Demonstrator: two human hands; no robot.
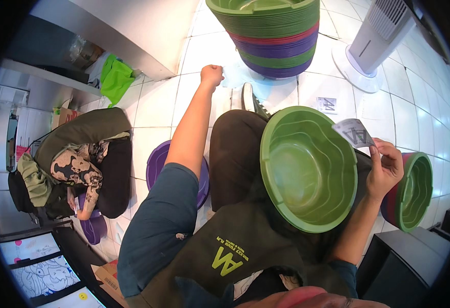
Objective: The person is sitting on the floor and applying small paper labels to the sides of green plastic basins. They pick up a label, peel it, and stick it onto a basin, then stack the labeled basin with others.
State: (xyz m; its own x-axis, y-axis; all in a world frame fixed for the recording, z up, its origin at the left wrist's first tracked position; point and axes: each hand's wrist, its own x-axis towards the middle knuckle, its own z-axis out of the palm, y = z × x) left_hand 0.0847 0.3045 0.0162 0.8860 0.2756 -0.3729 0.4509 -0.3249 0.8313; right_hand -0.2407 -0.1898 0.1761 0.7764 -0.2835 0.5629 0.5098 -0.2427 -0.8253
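Note:
My left hand [212, 76] is raised over the tiled floor with its fingers curled closed. Beside its fingertips is a thin light blue sheet [234, 77]; whether they touch is unclear. My right hand [385, 165] pinches the corner of a printed label [352, 133] between thumb and fingers. That label is slightly curled and overlaps the right rim of a green plastic basin [305, 173], which lies tilted on my lap with its inside facing up. Another printed label [327, 105] lies flat on the floor beyond the basin.
A tall stack of nested basins [275, 42] stands ahead, near a white air cooler [378, 42]. More basins [415, 192] are at right, a purple basin [157, 163] under my left arm. A co-worker [86, 165] sits at left. A dark cabinet [401, 261] is lower right.

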